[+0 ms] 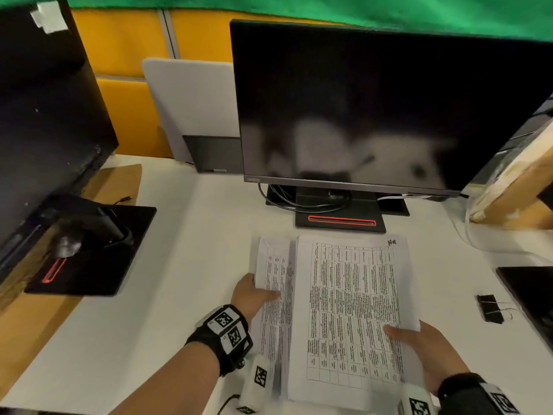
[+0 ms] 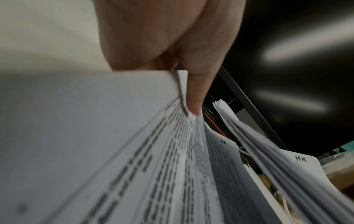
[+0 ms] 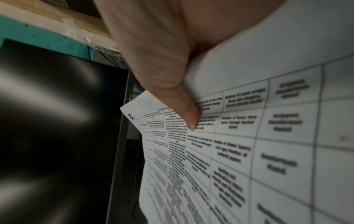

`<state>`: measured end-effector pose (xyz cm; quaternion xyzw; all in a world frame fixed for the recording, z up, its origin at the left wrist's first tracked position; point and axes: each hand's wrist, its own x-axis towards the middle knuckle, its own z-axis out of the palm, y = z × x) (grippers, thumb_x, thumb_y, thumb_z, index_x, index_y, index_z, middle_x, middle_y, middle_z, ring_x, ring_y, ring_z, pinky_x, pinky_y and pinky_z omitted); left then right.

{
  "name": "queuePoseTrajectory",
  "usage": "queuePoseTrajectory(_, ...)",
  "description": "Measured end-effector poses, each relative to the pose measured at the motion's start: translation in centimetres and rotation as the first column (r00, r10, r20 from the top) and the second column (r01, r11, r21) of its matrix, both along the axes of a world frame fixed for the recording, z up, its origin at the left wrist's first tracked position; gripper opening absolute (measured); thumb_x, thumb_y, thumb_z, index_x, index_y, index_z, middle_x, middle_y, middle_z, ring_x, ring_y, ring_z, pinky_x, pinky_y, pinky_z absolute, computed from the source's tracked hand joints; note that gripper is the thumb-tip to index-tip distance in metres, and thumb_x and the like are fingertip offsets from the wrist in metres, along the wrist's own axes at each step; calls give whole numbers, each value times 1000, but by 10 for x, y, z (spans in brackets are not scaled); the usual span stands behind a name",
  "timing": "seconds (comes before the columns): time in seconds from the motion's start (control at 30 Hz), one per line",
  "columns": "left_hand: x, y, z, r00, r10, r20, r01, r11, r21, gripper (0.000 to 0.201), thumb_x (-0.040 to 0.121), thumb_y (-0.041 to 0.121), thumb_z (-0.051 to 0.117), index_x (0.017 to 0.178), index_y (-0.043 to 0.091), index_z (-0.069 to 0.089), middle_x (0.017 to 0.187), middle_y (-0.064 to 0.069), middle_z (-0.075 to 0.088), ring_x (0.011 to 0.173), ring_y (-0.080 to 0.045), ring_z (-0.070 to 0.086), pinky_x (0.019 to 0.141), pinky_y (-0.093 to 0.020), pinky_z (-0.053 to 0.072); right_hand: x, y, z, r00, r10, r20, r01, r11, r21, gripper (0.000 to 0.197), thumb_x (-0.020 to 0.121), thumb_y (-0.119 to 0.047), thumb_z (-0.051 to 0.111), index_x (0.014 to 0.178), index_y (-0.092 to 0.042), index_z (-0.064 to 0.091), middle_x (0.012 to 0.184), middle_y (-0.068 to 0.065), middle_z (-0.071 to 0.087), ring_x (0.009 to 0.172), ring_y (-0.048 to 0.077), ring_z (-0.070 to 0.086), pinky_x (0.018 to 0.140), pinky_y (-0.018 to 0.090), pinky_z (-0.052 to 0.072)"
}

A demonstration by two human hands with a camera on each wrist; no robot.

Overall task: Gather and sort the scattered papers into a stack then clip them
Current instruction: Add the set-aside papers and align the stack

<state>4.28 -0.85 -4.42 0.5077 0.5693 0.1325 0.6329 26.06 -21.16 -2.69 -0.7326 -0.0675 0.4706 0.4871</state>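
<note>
Two batches of printed table sheets are held above the white desk [image 1: 185, 265] in front of the monitor. My left hand [image 1: 253, 296] grips the smaller, narrower-looking batch [image 1: 275, 283] at its left edge, thumb on top; the left wrist view shows the thumb [image 2: 195, 94] pinching several sheets [image 2: 134, 166]. My right hand [image 1: 425, 345] grips the larger batch [image 1: 350, 310], marked "HR" at its top corner, by its lower right edge, with the thumb [image 3: 184, 109] pressed on the top page [image 3: 268, 136]. Two black binder clips [image 1: 490, 308] lie on the desk to the right.
A large dark monitor [image 1: 389, 109] on a black stand [image 1: 341, 220] rises just behind the papers. A second monitor [image 1: 45, 109] with its base [image 1: 98, 250] stands at the left. A cardboard box [image 1: 514, 187] sits at the right, a black slab [image 1: 529, 298] at the right edge.
</note>
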Motion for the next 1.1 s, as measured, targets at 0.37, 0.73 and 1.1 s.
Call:
queuePoseTrajectory(0.37,-5,13,11,978,70,197,-5,950,-313,63,90,60,37,130,16,57,126,-11,64,117,-27,59,109,-44,37,-26,30,6,996,92,2,-92,996,-23,30,83,-1,66,112,-2,65,101,15,74,96,35,68,95,54,48)
queuePoseTrajectory(0.73,8,3,-2,981,-122,-149,118,992,-33,68,92,26,55,146,0,20,147,-14,37,127,-24,43,102,-30,36,-39,46,-17,991,126,37,-123,989,-84,31,84,-1,66,114,-2,62,98,12,71,87,26,67,66,32,52)
queuePoseTrajectory(1.1,18,-9,-10,978,26,-205,4,990,143,31,89,5,48,119,0,47,106,-14,59,84,-22,54,67,-30,49,-49,54,-21,896,230,379,-176,969,-173,39,90,-18,59,127,-12,47,113,6,58,100,24,59,79,30,51)
